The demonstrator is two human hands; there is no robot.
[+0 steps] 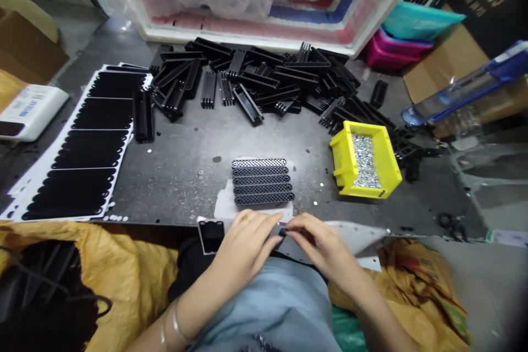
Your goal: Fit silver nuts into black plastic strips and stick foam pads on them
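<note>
At the table's front edge my left hand (249, 239) and my right hand (324, 242) face each other, fingertips nearly meeting. Both pinch a small black piece (282, 232), mostly covered by the fingers. Beneath them lies a white backing sheet (358, 234), reaching over the edge towards my lap. A black sticker part (212, 234) of a sheet shows left of my left hand. Just beyond the hands, several black strips with a mesh-patterned face (264, 182) are lined up in a block.
Black plastic housings (256, 80) are heaped at the back. A yellow bin (388, 157) of small metal parts stands right. Sheets of black stickers (88, 143) lie left, near a white device (35, 113). Yellow sacks (136, 269) flank my lap. A large white tray (247, 36) stands behind.
</note>
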